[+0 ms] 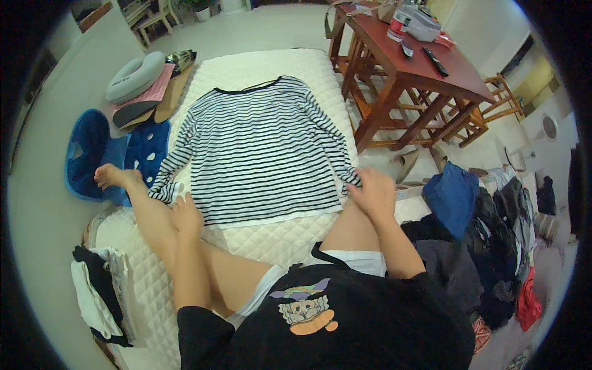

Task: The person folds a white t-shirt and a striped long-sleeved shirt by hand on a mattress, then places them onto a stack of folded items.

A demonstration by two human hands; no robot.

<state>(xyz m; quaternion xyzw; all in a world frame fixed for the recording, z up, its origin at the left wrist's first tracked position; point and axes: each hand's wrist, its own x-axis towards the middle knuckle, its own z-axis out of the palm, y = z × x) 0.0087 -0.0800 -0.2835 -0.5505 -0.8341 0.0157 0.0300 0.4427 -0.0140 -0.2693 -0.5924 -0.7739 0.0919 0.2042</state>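
Observation:
A black-and-white striped long-sleeved shirt (263, 152) lies spread flat on a cream quilted mattress pad (273, 245), its dark neckline pointing away from me. My right hand (377, 192) grips the end of the right-side sleeve (349, 173) beside my knee. At the left-side cuff (175, 190), which rests against my shin, is my left hand (188, 215). Its fingertips are at the cuff's edge, but whether they pinch the fabric is hard to see. The shirt's hem lies between my legs.
Piled clothes (490, 231) stand on the right, and folded clothes (99, 291) on the left edge. A blue seat cushion (88, 152) and a grey neck pillow (136, 76) sit along the left side. A red-topped wooden table (416, 69) with stools stands beyond the bed's right edge.

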